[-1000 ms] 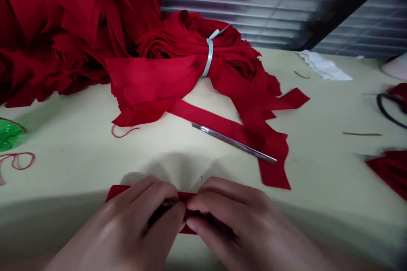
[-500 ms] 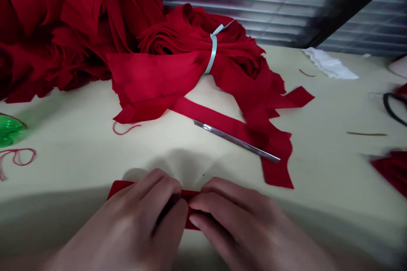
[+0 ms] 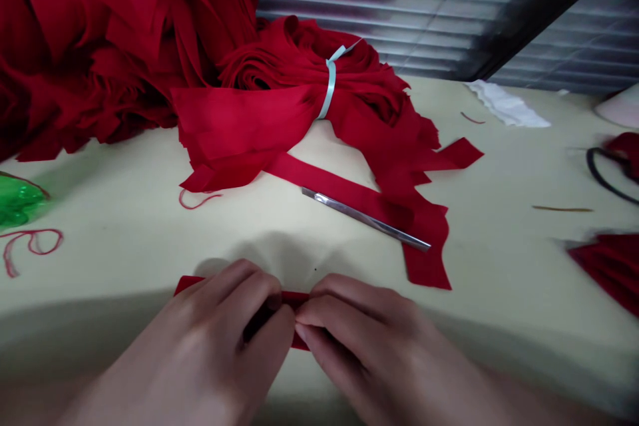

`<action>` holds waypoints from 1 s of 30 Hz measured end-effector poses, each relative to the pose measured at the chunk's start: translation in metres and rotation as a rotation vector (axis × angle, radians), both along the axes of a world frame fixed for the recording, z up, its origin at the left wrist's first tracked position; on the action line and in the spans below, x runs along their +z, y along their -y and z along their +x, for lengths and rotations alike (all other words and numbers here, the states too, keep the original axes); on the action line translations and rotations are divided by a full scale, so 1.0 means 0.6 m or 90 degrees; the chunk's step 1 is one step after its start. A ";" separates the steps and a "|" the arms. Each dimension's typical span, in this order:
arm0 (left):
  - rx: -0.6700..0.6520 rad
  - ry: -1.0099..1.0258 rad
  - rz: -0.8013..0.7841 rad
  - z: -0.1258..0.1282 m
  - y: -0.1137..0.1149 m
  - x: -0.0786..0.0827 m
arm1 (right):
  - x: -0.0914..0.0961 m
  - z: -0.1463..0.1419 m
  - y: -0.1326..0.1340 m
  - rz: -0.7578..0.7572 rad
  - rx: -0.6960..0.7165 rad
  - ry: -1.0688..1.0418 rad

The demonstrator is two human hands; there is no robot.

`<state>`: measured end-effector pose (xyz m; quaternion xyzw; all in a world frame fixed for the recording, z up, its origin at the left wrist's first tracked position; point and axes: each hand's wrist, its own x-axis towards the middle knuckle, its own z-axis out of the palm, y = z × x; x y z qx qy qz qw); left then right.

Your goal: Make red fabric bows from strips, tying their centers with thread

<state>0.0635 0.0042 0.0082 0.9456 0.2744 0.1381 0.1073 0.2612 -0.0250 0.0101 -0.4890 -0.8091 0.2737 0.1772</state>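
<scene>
The pale table (image 3: 124,229) is spread across most of the scene and is bounded at the far side by slatted blinds (image 3: 399,0). A large heap of red cloth (image 3: 110,33) is piled at far left. Against its right side, a red bundle (image 3: 294,66) is bound by a light blue tie (image 3: 329,90). At the near side, the left hand (image 3: 224,333) and the right hand (image 3: 374,333) are held close together, with their fingers curled and the thumb and forefinger of each pinched on a narrow red piece (image 3: 294,298). That piece is laid sideways on the table beneath both hands; its middle shows between them and one end at the left, while the fingertips of the left hand are partly hidden. Between bundle and hands, a red strip (image 3: 344,188) is stretched toward the right, with a slim metal tool (image 3: 367,219) rested slantwise along it. Dark red fabric (image 3: 609,269) is cut off by the right edge. A white scrap (image 3: 509,105) is left at far right, and a shiny green item (image 3: 20,202) is seen at left. Smaller still, a thin brownish stick (image 3: 562,208) is placed at right, and a looped red thread (image 3: 32,234) lies near the green item.
</scene>
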 end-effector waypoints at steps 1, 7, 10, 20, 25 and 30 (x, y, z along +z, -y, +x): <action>-0.003 -0.005 0.011 0.001 0.000 0.001 | -0.002 0.000 0.001 0.004 0.008 0.007; 0.000 -0.007 0.055 0.006 0.004 0.001 | -0.018 -0.004 -0.002 0.081 0.096 0.104; -0.016 -0.008 0.066 0.006 0.005 0.001 | -0.017 -0.006 -0.001 0.160 0.083 0.156; -0.011 -0.014 -0.024 0.004 -0.003 0.010 | -0.005 -0.008 0.005 0.233 0.092 0.207; -0.018 -0.015 -0.044 0.002 -0.004 0.013 | -0.004 -0.006 0.006 0.217 0.097 0.195; -0.030 -0.026 -0.026 0.005 -0.005 0.014 | -0.018 -0.003 0.011 0.178 0.079 0.170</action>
